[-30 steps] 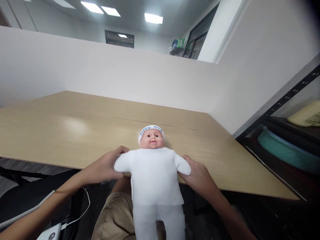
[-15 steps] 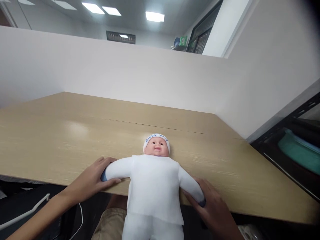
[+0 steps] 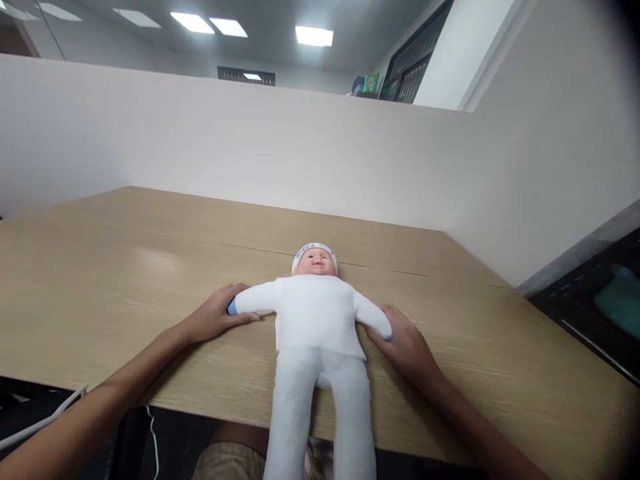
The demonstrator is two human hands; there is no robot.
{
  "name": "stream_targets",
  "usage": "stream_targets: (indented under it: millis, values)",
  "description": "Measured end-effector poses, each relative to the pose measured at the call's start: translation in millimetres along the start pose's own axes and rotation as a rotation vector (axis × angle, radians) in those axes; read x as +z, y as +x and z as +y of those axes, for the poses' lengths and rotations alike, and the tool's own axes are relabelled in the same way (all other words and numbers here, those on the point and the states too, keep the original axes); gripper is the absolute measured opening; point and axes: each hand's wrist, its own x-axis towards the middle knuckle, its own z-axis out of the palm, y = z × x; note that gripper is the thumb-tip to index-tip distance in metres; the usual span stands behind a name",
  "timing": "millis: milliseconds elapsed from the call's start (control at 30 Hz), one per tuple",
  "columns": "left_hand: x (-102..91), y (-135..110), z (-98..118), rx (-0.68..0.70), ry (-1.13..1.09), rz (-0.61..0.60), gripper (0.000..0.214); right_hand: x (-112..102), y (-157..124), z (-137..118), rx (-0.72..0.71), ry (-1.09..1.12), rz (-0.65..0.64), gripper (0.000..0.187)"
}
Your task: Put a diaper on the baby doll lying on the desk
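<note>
A baby doll (image 3: 317, 313) in a white top and white trousers lies face up on the wooden table (image 3: 150, 287). Its white headband carries blue lettering and its head points to the far side. My left hand (image 3: 220, 312) is closed round the end of the doll's arm on the left, where a blue cuff shows. Round the end of the other arm my right hand (image 3: 404, 340) is wrapped. The doll's legs reach past the table's near edge and run out of the picture at the bottom.
A white partition wall (image 3: 280, 153) rises behind the table. To the right stands a black rack (image 3: 565, 300) with a teal item (image 3: 620, 300) in it. Below the near edge hangs a white cable (image 3: 153, 440), and a white bar (image 3: 45, 421) juts in at lower left.
Both hands have moved forward with the doll, away from me and further onto the table. More of its legs now shows. The view has shifted slightly.
</note>
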Motion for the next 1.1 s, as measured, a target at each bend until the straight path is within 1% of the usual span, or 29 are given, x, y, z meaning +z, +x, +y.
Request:
stream_targets:
  millis: [100,267,333,433,533,600,667,767,900,1000,1100]
  values:
    - [-4.1,32.5,-10.8,-0.017,-0.011,0.025,0.068,11.2,32.9,11.6,-0.001,-0.028,0.033,0.024]
    - [-12.3,84.0,-34.7,-0.021,-0.028,0.037,0.072,25.0,82.3,21.1,-0.012,-0.006,0.055,0.026]
    - [-14.9,104.3,-47.7,-0.001,0.023,0.085,0.074,31.0,102.2,25.4,-0.029,0.007,0.066,0.027]
    - [-17.7,134.3,-67.2,0.03,0.144,0.193,0.075,40.9,133.8,34.4,-0.044,-0.01,0.09,0.023]
    - [-19.6,164.0,-84.6,0.072,0.223,0.285,0.077,51.0,166.5,43.9,-0.085,-0.028,0.125,0.023]
    - [-20.2,182.1,-95.2,0.086,0.26,0.317,0.079,57.2,186.5,48.9,-0.096,-0.036,0.148,0.025]
    - [-20.1,196.4,-104.6,0.072,0.285,0.318,0.08,62.7,202.7,53.2,-0.084,-0.04,0.166,0.029]
    - [-19.7,206.6,-114.5,0.062,0.288,0.304,0.077,68.6,216.2,61.0,-0.093,-0.022,0.201,0.04]
    - [-22.4,201.6,-116.8,0.126,0.258,0.353,0.078,69.0,214.7,76.7,-0.179,0.007,0.225,0.058]
    - [-27.2,193.4,-113.7,0.189,0.22,0.32,0.07,62.7,204.0,88.7,-0.215,0.004,0.221,0.06]
    - [-31.3,188.1,-111.5,0.209,0.227,0.279,0.06,53.4,190.6,96.8,-0.203,0.016,0.221,0.053]
